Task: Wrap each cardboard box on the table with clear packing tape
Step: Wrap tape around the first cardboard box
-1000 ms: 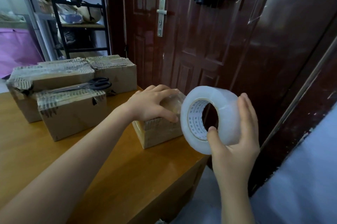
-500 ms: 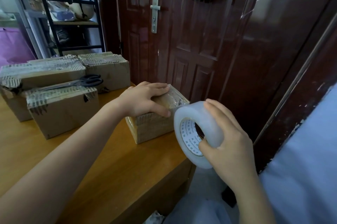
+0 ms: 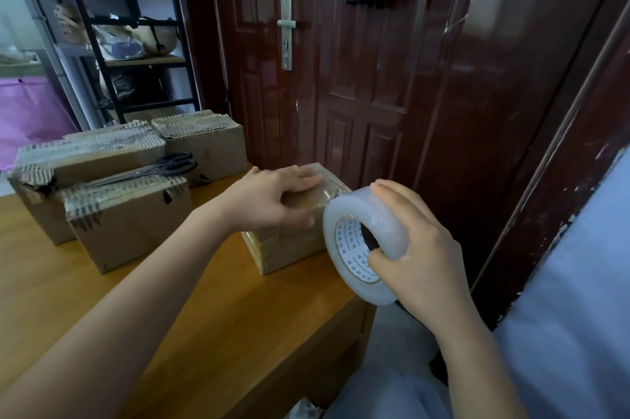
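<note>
Small box (image 3: 289, 244) under left hand (image 3: 269, 200), beside right hand's (image 3: 422, 261) tape roll (image 3: 361, 241) grip.

Both forearms are bare, with no sleeves in view; pale blue-grey cloth at near right, perhaps the person's garment (image 3: 576, 299).

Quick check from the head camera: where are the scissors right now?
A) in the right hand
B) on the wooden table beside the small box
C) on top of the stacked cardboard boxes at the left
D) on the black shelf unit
C: the scissors lie across the tops of the stacked cardboard boxes, away from both hands.
</note>
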Demonstrator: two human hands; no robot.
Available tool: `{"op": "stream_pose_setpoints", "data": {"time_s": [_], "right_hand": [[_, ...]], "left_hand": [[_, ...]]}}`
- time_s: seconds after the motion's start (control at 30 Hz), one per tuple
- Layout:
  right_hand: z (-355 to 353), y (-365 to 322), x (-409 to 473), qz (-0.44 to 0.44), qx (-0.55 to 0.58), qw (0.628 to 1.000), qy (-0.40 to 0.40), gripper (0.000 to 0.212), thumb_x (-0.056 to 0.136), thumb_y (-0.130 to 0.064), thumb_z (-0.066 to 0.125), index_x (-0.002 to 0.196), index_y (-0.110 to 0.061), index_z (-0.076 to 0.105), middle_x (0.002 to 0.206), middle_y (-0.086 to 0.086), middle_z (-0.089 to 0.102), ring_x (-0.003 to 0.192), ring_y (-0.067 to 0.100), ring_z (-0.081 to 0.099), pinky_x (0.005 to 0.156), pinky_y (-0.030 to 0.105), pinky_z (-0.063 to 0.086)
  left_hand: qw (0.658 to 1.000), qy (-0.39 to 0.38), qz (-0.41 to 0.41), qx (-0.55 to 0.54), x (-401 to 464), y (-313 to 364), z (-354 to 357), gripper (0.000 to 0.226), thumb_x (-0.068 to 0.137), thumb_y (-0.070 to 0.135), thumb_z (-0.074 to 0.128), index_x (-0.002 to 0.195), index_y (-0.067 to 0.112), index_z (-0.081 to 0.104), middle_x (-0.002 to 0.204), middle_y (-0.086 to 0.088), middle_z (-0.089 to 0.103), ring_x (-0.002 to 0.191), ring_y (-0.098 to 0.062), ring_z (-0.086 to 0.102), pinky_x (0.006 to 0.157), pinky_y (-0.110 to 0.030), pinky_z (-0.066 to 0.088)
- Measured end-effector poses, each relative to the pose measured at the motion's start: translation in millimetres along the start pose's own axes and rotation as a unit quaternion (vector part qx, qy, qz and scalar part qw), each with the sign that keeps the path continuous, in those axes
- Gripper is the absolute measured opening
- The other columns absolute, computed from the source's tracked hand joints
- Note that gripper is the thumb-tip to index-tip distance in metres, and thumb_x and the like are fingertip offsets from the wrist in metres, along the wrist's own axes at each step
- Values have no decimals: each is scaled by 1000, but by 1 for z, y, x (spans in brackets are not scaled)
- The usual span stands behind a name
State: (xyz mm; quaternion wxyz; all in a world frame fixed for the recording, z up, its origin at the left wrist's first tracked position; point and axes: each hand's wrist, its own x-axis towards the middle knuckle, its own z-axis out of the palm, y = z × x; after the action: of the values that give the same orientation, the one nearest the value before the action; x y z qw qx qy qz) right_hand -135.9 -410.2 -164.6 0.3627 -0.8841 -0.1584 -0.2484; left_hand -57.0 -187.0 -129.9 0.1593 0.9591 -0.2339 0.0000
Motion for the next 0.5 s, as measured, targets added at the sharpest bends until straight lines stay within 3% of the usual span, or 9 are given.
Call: {"op": "stream_pose_setpoints", "data": {"time_s": [0.07,0.17,0.23,0.33,0.4,0.5], "right_hand": [[1,0,-2,-3,1,1000,5,77,70,-5,70,138,-34,48,138,-32,40,116,-7,42,75,-7,32],[2,1,-1,-15,1,1000,4,76,71,-6,71,138,-33,48,137,-33,40,117,-7,43,77,-6,33],[0,1,5,-18,23,1000,9,77,69,-2,71,138,-30,50,131,-38,40,118,-7,44,81,-4,34],[-13,-9,24,-33,32,999,19,72,67,-6,68,135,-24,55,125,-38,42,118,-8,45,89,0,35],[-27,-21,40,-54,50,997,37,68,62,-14,63,129,-21,60,124,-27,52,115,-7,48,94,1,35],[-50,-45,71,-31,64,997,14,60,63,-13,71,122,-23,65,114,-12,63,104,3,59,85,7,42]], "left_hand": [[996,-60,-28,54,0,-1,-5,101,65,65,55,153,37,13,161,15,5,149,-10,1,117,-57,-5],[993,-77,-65,57,-1,-5,-13,103,61,66,60,151,47,14,161,14,0,149,-17,-6,113,-60,-6],[995,-60,-80,16,-4,-8,-15,99,62,62,69,149,47,24,161,10,12,148,-19,11,114,-45,16],[991,3,-96,-96,-6,-7,-20,87,55,55,67,138,38,48,139,8,47,125,-16,46,89,-24,38],[970,0,-122,-210,-9,-6,-29,79,50,53,69,125,32,62,119,7,61,105,-15,59,78,-23,45],[914,-67,-156,-368,-14,-12,-38,66,56,45,76,114,15,70,108,-10,72,98,-28,69,82,-36,55]]}}
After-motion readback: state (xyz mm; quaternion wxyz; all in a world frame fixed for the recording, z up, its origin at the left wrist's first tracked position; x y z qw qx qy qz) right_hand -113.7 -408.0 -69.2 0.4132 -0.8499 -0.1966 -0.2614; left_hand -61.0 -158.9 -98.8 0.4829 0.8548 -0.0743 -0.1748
